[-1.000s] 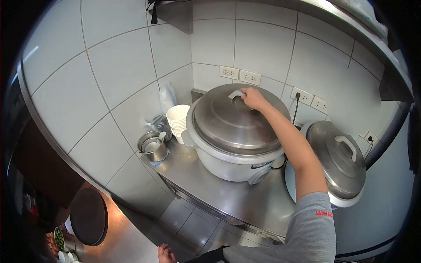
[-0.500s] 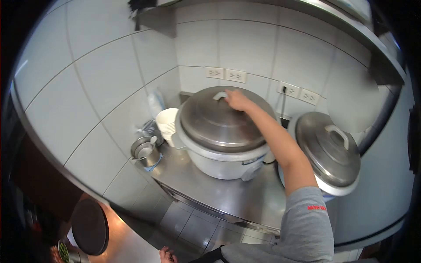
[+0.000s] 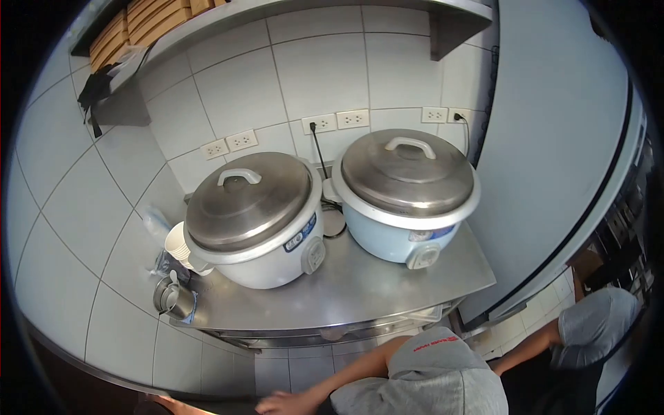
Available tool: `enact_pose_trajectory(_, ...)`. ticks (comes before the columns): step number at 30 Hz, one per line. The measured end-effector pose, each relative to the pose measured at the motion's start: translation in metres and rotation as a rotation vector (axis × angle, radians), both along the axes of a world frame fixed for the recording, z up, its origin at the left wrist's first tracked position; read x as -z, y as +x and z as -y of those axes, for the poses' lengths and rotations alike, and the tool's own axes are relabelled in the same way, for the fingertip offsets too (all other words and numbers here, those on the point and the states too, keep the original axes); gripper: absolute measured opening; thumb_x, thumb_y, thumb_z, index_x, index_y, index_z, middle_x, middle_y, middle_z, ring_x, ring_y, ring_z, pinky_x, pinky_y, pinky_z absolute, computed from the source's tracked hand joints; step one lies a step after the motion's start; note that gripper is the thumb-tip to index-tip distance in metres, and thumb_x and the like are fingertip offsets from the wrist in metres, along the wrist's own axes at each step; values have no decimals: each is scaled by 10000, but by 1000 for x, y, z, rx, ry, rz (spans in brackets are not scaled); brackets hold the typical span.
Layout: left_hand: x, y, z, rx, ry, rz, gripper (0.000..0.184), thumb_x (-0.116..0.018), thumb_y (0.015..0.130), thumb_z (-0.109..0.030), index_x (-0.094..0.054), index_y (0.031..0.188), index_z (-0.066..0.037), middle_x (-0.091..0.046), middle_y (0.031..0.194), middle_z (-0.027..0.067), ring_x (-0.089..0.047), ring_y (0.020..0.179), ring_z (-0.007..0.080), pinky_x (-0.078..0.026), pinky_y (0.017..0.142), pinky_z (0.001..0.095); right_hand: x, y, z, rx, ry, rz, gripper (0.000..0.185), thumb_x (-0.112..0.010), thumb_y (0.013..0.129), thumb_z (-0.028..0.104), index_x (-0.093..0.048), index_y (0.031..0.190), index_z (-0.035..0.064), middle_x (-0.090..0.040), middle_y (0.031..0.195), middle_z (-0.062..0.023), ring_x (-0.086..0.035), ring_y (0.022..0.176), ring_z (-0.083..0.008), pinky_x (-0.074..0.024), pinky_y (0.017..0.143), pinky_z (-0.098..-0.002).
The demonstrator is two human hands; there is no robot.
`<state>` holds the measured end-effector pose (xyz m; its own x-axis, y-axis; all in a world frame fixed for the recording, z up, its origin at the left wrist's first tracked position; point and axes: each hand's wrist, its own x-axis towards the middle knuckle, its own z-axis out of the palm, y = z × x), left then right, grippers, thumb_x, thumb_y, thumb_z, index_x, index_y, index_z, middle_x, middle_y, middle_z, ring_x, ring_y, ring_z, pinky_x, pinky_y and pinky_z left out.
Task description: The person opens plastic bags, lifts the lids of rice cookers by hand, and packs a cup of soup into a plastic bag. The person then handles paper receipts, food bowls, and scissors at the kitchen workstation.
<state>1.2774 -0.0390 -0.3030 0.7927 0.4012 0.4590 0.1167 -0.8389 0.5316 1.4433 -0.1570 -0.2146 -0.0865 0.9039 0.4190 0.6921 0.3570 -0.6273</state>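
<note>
My right hand [image 3: 287,403] is low at the bottom edge, with its fingers apart and nothing seen in it. It is off both lids, in front of the metal table. My left hand is out of the frame. A white rice cooker [image 3: 266,273] stands on the left, with a steel lid [image 3: 242,207] resting on it. Beside it on the right is a light blue cooker [image 3: 384,242], also covered by a steel lid [image 3: 408,176]. Both lid handles point up, untouched.
The steel table [image 3: 311,304] carries stacked paper cups [image 3: 178,242] and a metal pot [image 3: 176,301] at its left end. A shelf [image 3: 297,3] runs overhead. A large pale cabinet [image 3: 553,138] flanks the right. Another person's arm [image 3: 532,349] shows at lower right.
My right hand has let go of the white cooker's lid handle and dropped to the bottom edge. The view has swung right, bringing in the cabinet and another person; my left hand has left the view.
</note>
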Motion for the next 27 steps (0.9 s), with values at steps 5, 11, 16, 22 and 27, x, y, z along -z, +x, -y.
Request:
enact_pose_trajectory(5, 2, -1, 6, -64, -43, -22, 252, -544, 737, -27, -580, 980, 27, -518, 1145, 200, -528, 975, 383, -439, 832, 422, 132, -44, 40, -169, -509, 1, 368, -462, 864, 317, -473, 1184, 135, -460, 1203, -192, -426, 1163, -341, -370, 834, -555)
enact_pose_trajectory(11, 29, -9, -7, -26, -267, 115, 232, -449, 682, 56, -567, 882, 39, -516, 1099, 168, -533, 952, 322, -431, 850, 384, 133, -62, 83, -25, -903, 526, 359, -380, 930, 351, -508, 1209, 163, -553, 1123, -180, -541, 1038, -342, -431, 761, -540)
enact_pose_trajectory(16, 52, -19, -25, 238, -124, 257, 282, -559, 797, -158, -602, 1005, 28, -564, 1099, 215, -558, 920, 396, -452, 818, 441, 102, -126, 82, 422, -1038, 352, 422, -437, 888, 349, -499, 1206, 78, -529, 1128, -189, -568, 974, -367, -447, 795, -502)
enact_pose_trajectory(22, 25, -83, 30, 394, -185, 260, 232, -595, 745, -108, -610, 954, -7, -573, 906, 231, -546, 851, 363, -453, 791, 431, 95, -218, 123, 893, -751, -18, 487, -506, 851, 249, -368, 1279, 62, -550, 1077, -214, -577, 958, -370, -460, 791, -482)
enact_pose_trajectory(27, 43, -120, 44, 438, -598, -120, 230, -610, 742, -111, -613, 951, -16, -576, 909, 230, -554, 861, 357, -456, 798, 415, 125, -255, 167, 605, -881, -50, 428, -526, 835, 253, -448, 1204, 50, -573, 1035, -220, -577, 952, -378, -464, 790, -477)
